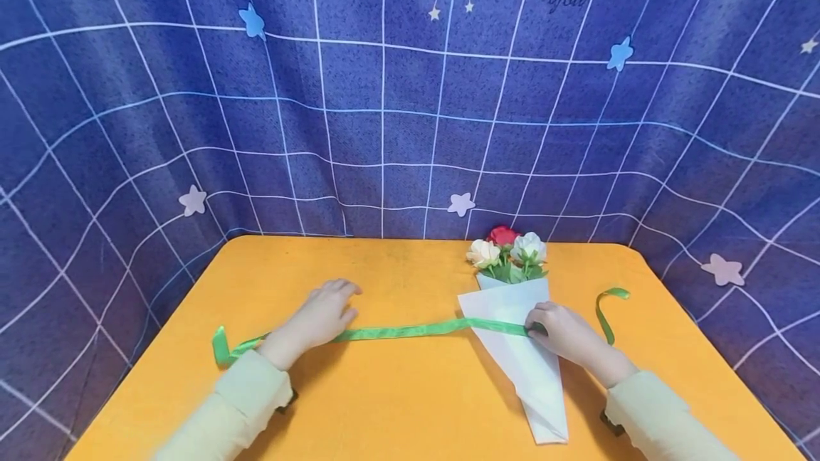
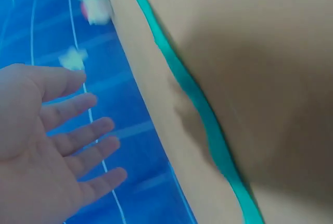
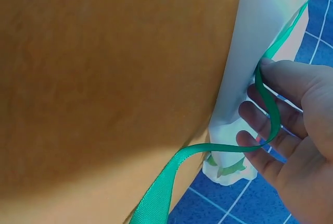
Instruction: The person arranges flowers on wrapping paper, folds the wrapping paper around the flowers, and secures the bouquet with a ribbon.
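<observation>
A bouquet in white wrapping paper (image 1: 520, 368) lies on the table's right half, with red, cream and white flowers (image 1: 504, 251) at its far end. The green ribbon (image 1: 410, 331) stretches sideways over the wrapped part. At the bouquet, my right hand (image 1: 564, 333) pinches the ribbon between thumb and fingers; in the right wrist view the ribbon (image 3: 271, 109) loops past its fingers and trails onto the table. My left hand (image 1: 320, 315) hovers over the ribbon's left stretch, fingers spread and holding nothing. In the left wrist view the ribbon (image 2: 192, 91) lies apart from that hand.
The orange table (image 1: 397, 404) has a straight back edge against a blue curtain (image 1: 359, 126) with white grid lines and stars. One ribbon tail curls to the right of the bouquet, the other beyond my left wrist.
</observation>
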